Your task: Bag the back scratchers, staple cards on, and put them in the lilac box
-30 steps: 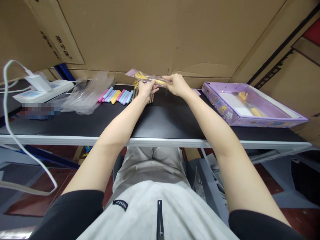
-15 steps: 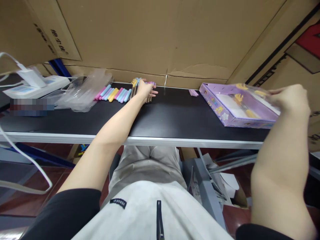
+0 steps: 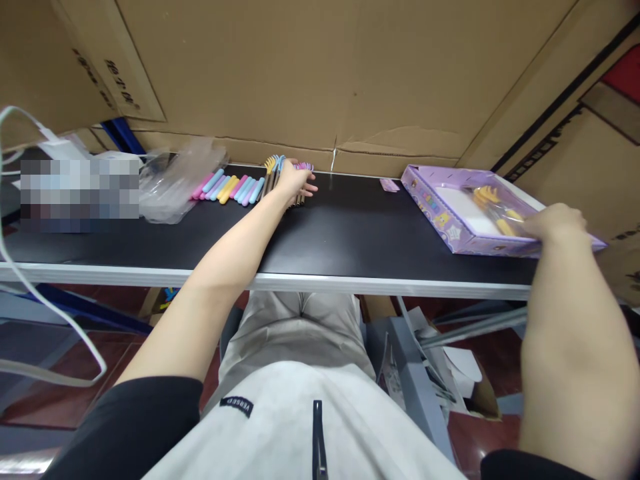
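Observation:
My left hand (image 3: 293, 181) lies over a row of claw-headed sticks that look like back scratchers (image 3: 271, 175), its visible fingers stretched and apart. Yellow, blue and purple claw heads show around it, with dark shafts; those beneath the palm are hidden. Just left is a row of pink, blue, yellow and purple handles (image 3: 229, 189). At the right, my right hand (image 3: 560, 221) reaches over the near right side of a purple printed box (image 3: 463, 233). Its partly hidden fingers are closed on a yellow back scratcher (image 3: 493, 203) in clear plastic, lying inside the box.
Clear plastic bags (image 3: 175, 180) lie left of the handles, near a white charger with a cable (image 3: 63, 327). A small pink card (image 3: 389, 185) is left of the box. Cardboard (image 3: 300, 80) walls the back of the black table (image 3: 340, 233).
My right hand has moved down and left, bringing the bagged yellow back scratcher lower into the purple box. My left hand has stayed in place over the row.

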Tool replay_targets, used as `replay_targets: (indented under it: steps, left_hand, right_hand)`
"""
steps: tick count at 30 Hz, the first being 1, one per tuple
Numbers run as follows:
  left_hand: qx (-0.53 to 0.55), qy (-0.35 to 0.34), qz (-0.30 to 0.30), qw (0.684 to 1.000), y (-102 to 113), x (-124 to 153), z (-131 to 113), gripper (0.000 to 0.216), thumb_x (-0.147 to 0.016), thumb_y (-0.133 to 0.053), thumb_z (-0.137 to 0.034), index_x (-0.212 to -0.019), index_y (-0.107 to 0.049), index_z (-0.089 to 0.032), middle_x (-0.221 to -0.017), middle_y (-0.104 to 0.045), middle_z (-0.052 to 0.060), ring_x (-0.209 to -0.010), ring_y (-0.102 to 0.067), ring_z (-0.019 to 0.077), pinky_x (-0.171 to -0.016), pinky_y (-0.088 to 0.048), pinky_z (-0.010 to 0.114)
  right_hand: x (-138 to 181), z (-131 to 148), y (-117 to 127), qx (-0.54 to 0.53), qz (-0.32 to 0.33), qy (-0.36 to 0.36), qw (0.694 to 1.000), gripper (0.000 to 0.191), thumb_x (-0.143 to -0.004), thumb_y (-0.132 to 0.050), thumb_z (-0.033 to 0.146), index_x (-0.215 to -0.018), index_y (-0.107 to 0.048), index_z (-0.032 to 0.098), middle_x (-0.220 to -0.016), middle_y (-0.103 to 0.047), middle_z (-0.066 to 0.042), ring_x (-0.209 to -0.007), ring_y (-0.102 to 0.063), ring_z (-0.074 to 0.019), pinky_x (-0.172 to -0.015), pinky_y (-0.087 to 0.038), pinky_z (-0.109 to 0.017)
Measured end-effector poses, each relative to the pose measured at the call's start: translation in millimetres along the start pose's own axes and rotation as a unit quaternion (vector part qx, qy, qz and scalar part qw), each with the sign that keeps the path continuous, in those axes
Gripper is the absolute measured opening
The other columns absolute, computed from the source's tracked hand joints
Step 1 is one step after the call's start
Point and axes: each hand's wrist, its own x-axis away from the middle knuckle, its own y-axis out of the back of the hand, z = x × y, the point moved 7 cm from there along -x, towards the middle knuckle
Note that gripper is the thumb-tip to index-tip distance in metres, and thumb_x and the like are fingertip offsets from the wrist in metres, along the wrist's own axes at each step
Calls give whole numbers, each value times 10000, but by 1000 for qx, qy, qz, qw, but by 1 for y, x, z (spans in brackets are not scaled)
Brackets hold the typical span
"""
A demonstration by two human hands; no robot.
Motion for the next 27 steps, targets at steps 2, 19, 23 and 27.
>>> replay_targets:
  steps: [2, 19, 23, 27]
  left_hand:
    - [0, -3, 3, 1000, 0, -1, 1, 575, -827, -601, -10, -1350, -520, -233, -868, -707, 60, -849, -789, 278, -922, -649, 471]
    - [-301, -159, -51, 939, 84, -32, -52, 148, -851, -692, -123, -724, -661, -190, -960, -760, 145, -1273, -668, 364, -1135, -526, 517]
    - [-245, -169, -77, 952, 98, -29, -40, 154, -722, -726, -70, -747, -677, -214, -1035, -765, 144, -1373, -584, 335, -1142, -505, 383]
    - [-333, -188, -32, 924, 85, -24, -30, 136, -688, -699, -92, -732, -648, -210, -919, -727, 137, -1334, -590, 358, -1180, -439, 429]
  right_hand:
    - [11, -1, 1, 30, 38, -86, 995, 869, -843, -769, 665, -1389, -681, -6, -1271, -565, -498, -1364, -585, -458, -899, -431, -596]
    - [137, 232, 79, -40, -29, 219, 975, 402, -1026, -554, 172, -1303, -694, -84, -1319, -644, -371, -1362, -601, -388, -1046, -473, -453]
    - [187, 301, 77, -130, -10, 327, 936, 366, -1018, -559, 176, -1248, -715, -62, -1293, -672, -338, -1304, -632, -437, -1087, -482, -539]
    - [220, 347, 25, -211, 60, 420, 880, 387, -1070, -480, 292, -1204, -741, 39, -1252, -701, -277, -1299, -623, -475, -1118, -428, -703]
